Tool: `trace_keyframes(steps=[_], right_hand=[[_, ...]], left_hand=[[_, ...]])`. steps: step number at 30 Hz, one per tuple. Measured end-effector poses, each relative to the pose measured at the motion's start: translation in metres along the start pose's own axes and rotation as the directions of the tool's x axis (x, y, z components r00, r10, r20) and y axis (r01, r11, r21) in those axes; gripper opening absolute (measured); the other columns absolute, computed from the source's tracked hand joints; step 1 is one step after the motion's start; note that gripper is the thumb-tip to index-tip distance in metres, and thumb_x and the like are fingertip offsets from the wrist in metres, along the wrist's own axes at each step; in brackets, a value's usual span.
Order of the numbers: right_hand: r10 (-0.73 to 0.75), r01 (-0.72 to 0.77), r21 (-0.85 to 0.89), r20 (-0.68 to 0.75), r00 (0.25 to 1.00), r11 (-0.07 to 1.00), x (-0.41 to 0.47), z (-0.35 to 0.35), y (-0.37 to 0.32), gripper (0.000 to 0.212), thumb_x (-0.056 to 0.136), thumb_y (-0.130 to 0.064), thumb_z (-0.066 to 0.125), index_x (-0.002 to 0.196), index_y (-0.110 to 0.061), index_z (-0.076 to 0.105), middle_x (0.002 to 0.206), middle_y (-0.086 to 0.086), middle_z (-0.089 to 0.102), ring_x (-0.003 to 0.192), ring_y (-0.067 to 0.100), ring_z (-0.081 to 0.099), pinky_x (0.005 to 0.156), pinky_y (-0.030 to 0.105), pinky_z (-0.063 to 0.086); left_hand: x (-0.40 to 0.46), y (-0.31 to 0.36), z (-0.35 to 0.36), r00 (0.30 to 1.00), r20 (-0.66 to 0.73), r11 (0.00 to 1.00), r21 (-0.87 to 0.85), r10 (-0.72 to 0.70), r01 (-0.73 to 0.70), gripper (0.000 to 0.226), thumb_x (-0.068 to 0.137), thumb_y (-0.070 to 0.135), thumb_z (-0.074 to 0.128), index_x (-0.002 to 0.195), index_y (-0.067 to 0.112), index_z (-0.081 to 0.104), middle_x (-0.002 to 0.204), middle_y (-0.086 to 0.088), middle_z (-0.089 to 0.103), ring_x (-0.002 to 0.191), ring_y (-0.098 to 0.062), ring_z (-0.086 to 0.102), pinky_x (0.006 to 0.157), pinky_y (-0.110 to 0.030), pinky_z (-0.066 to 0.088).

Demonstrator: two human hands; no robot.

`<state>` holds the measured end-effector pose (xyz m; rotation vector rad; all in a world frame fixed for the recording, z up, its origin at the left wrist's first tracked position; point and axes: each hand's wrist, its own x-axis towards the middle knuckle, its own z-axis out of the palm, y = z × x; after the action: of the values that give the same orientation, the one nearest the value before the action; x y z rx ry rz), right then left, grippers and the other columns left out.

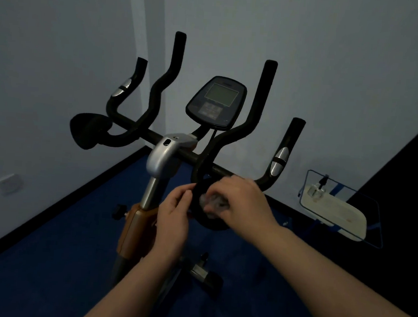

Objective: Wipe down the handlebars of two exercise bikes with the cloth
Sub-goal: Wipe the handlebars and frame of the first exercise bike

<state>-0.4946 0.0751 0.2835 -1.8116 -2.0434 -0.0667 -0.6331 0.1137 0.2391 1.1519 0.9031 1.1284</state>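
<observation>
Handlebars: black foam-covered handlebars point(232, 132) of a stationary exercise bike, with four upright prongs, a straight crossbar and a round elbow pad at each end; the silver stem clamp point(165, 155) sits at the middle of the crossbar.
Console: dark oval display console point(217, 102) with a grey screen, standing just behind the silver stem clamp, between the two inner prongs.
Right pad: black round elbow pad point(210, 224) below and to the right of the silver stem clamp, near the crossbar's right end; both hands meet on it.
Cloth: small pale crumpled cloth point(213, 204), pressed against the top face of the black round elbow pad, partly covered by fingers.
Right hand: right hand point(239, 202) lies over the pad to the right of the clamp, fingers curled down and closed onto the pale cloth.
Left hand: left hand point(174, 220) sits below the clamp at the pad's left edge, fingers narrowly bent and pinching the pad's rim; the exact contact is hard to tell in the dim light.
Frame: brown and silver bike post point(136, 227) drops straight down from the clamp to the blue floor mat point(47, 258).
Side object: white oblong object in a blue wire frame point(335, 211), well to the right of the clamp, against the wall.
</observation>
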Motion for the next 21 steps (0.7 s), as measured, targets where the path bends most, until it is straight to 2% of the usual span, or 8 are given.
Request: trace_keyframes(steps=[3,6,8,10,12,16,19,21], right_hand=[[0.163,-0.157,0.046,-0.179,0.970,0.986,-0.005,0.006,-0.001,0.021,0.074,-0.032,0.076,0.091,-0.025,0.066,0.091,-0.008,0.063,0.090,0.016,0.054,0.079,0.034,0.041],[0.130,-0.121,0.068,-0.148,0.980,0.990,-0.020,0.010,-0.004,0.019,0.077,-0.033,0.074,0.092,-0.028,0.064,0.092,-0.013,0.062,0.093,0.011,0.051,0.082,0.031,0.038],[0.210,-0.173,0.233,-0.142,0.967,0.957,-0.026,-0.001,0.006,0.016,0.080,-0.035,0.071,0.092,-0.031,0.063,0.093,-0.015,0.061,0.094,0.006,0.052,0.082,0.027,0.041],[0.384,-0.248,0.500,-0.187,0.904,0.830,-0.023,-0.020,0.020,0.012,0.081,-0.033,0.071,0.090,-0.031,0.062,0.092,-0.013,0.062,0.090,0.003,0.057,0.077,0.026,0.051],[0.479,-0.260,0.594,-0.245,0.843,0.762,-0.015,-0.040,0.040,0.012,0.082,-0.032,0.071,0.089,-0.030,0.062,0.090,-0.010,0.064,0.086,0.003,0.060,0.071,0.025,0.053],[0.289,-0.177,0.405,-0.233,0.929,0.897,0.005,-0.059,0.077,0.014,0.084,-0.037,0.067,0.094,-0.032,0.059,0.094,-0.012,0.061,0.088,0.005,0.057,0.075,0.023,0.045],[0.007,-0.013,-0.061,-0.098,0.995,0.998,0.007,-0.039,0.108,0.016,0.086,-0.047,0.057,0.095,-0.035,0.063,0.095,-0.015,0.061,0.098,0.010,0.055,0.092,0.025,0.024],[-0.082,0.076,-0.130,-0.039,0.996,0.989,0.002,-0.027,0.124,0.025,0.088,-0.048,0.050,0.095,-0.031,0.067,0.091,-0.014,0.065,0.099,0.009,0.058,0.108,0.028,0.016]], left_hand=[[-0.003,-0.001,0.008,0.998,-0.066,1.000,-0.008,0.015,-0.016,0.021,0.097,0.011,0.045,0.100,0.016,0.064,0.093,0.001,0.068,0.080,-0.002,0.066,0.067,-0.019,0.053],[-0.005,0.001,0.015,0.993,-0.109,0.999,0.022,0.048,-0.046,0.018,0.096,0.010,0.047,0.103,0.014,0.064,0.094,0.000,0.068,0.080,0.001,0.065,0.067,-0.015,0.052],[-0.006,0.004,0.016,0.988,-0.131,0.996,0.045,0.080,-0.074,0.018,0.095,0.008,0.050,0.105,0.012,0.064,0.095,0.000,0.068,0.084,-0.001,0.066,0.067,-0.013,0.051],[-0.005,0.007,0.017,0.975,-0.159,0.981,0.142,0.154,-0.132,0.019,0.092,0.008,0.053,0.105,0.017,0.064,0.098,0.002,0.067,0.089,-0.004,0.065,0.071,-0.015,0.051],[-0.001,0.010,0.023,0.952,-0.168,0.939,0.278,0.255,-0.202,0.022,0.090,0.006,0.055,0.103,0.022,0.063,0.100,0.004,0.063,0.092,-0.006,0.061,0.077,-0.022,0.050],[0.017,0.009,0.049,0.899,-0.154,0.817,0.500,0.410,-0.287,0.023,0.088,0.011,0.057,0.103,0.027,0.062,0.104,0.010,0.057,0.102,-0.007,0.054,0.091,-0.031,0.043],[0.027,0.000,0.060,0.847,-0.174,0.638,0.736,0.502,-0.227,0.018,0.089,0.022,0.053,0.103,0.027,0.063,0.107,0.010,0.059,0.099,-0.009,0.053,0.084,-0.028,0.038],[0.028,-0.006,0.062,0.814,-0.178,0.557,0.805,0.552,-0.202,0.020,0.089,0.028,0.050,0.102,0.023,0.064,0.105,0.007,0.061,0.093,-0.009,0.053,0.078,-0.029,0.042]])
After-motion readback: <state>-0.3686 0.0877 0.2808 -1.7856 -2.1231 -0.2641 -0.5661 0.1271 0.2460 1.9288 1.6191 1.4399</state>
